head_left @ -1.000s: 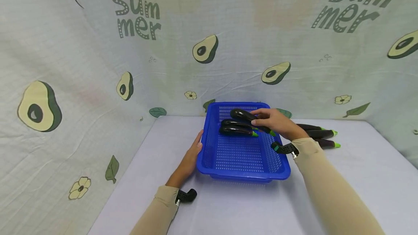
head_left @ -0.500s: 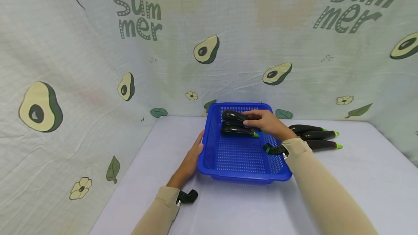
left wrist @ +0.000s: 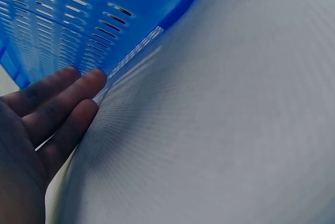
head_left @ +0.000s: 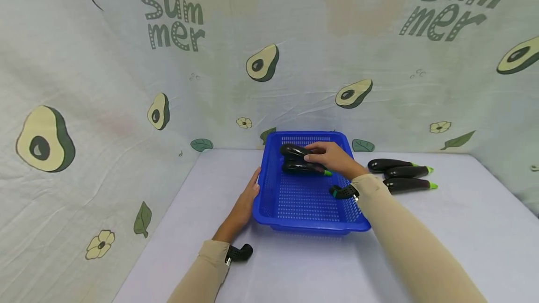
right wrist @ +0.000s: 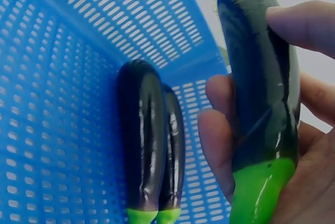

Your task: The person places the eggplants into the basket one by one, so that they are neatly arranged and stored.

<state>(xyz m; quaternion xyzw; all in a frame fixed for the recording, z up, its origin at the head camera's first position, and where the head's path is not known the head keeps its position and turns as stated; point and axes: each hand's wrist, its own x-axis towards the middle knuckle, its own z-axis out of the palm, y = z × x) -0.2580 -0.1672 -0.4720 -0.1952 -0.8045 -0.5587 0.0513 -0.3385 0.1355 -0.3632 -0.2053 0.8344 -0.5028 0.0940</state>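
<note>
In the right wrist view, my right hand (right wrist: 314, 103) grips a dark glossy eggplant (right wrist: 259, 77) with a bright green stem end, thumb on one side and fingers round the other. The head view has this right hand (head_left: 330, 157) over the back part of a blue plastic basket (head_left: 309, 226). Two more eggplants (right wrist: 141, 135) lie side by side on the basket floor, one partly hidden in the head view. My left hand (head_left: 242, 207) is at the basket's left side; its fairly straight fingers (left wrist: 65, 103) touch the slotted outer wall (left wrist: 99, 20).
To the right of the basket, three eggplants (head_left: 408, 184) lie on the white tabletop (head_left: 421, 237), stems pointing right. Behind the table hangs a pale cloth (head_left: 303, 97) printed with avocados and lettering.
My right hand has moved left with the eggplant, from near the basket's right side to above the two eggplants inside. The left hand stays at the basket's side.
</note>
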